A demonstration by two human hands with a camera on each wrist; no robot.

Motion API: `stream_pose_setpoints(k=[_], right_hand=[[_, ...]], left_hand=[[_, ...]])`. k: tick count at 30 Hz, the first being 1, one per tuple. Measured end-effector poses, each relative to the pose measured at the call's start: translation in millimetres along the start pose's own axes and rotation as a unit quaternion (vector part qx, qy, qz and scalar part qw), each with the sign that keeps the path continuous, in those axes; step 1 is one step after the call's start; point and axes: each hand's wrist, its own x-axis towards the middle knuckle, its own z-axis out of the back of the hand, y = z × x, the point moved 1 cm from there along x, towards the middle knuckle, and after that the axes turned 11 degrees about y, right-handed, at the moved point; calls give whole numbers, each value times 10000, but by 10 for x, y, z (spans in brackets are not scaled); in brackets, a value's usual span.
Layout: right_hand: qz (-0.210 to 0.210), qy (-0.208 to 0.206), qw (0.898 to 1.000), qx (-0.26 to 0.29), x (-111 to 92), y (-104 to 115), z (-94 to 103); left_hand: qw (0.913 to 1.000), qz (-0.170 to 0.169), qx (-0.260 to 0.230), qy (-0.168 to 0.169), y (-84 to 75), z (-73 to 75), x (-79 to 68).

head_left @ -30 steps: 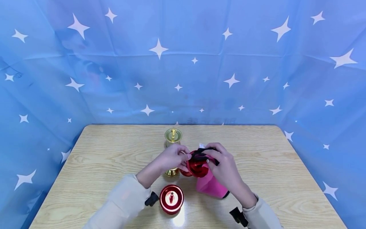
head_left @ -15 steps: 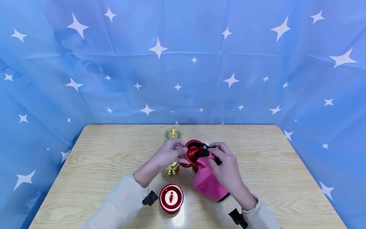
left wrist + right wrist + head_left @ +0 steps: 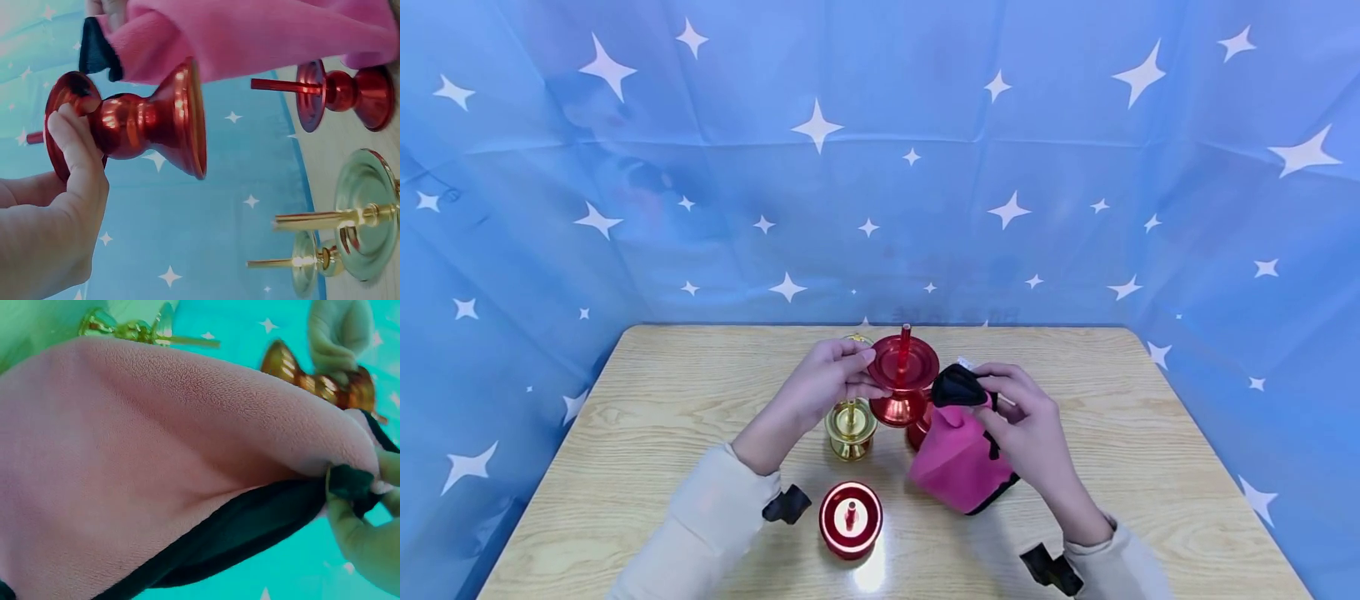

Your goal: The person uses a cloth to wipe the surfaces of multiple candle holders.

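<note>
My left hand (image 3: 827, 379) holds a shiny red candlestick (image 3: 901, 408) by its dish, thumb on top of the rim. The candlestick stands nearly upright in the air, its thin spike pointing up. In the left wrist view its waist and flared base (image 3: 178, 119) show beyond the fingers. My right hand (image 3: 1026, 417) pinches a pink cloth (image 3: 958, 467) with black edging by a bunched black corner. That corner sits just right of the candlestick's dish, and the rest of the cloth hangs down. In the right wrist view the cloth (image 3: 156, 437) covers much of the scene.
A second red candlestick (image 3: 851, 525) stands near the front of the wooden table (image 3: 662, 417). Another red one (image 3: 340, 90) stands partly behind the cloth. A gold candlestick (image 3: 850, 433) stands below my left hand, with another gold one (image 3: 304, 265) farther back, mostly hidden in the head view.
The held candlestick has turned from tilted to nearly upright and risen. The cloth, earlier over its dish and spike, has moved off to the right with my right hand.
</note>
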Motion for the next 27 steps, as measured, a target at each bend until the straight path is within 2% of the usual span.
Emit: stream_pose_setpoints(k=[4,10,12,16,19,22,24,27], right_hand=[[198,79,9993,293,1,-12,-86],[276,5,9982,527,-7,6,-160],[252,8,9980,576,-16,3,-179],[78,-116,9982,575,-29,-20,-191],[1,-246,9974,678,-20,-29,-175],[29,-310,9954,911,-1,-15,-156],[22,-303,9943,1021,13,3,-146],[-47,-224,9953,944,36,35,-143]], left_hand=[[9999,-49,-123,-51,-21,-71,11],[9982,56,380,-471,66,-146,55],[9979,43,410,-505,92,-152,63],[9998,-150,117,-76,88,-141,50],[9978,-252,371,486,71,-113,8],[9916,-320,902,871,66,-92,-28],[9879,-407,1202,894,77,-89,-31],[9830,-598,1612,640,88,-114,-9]])
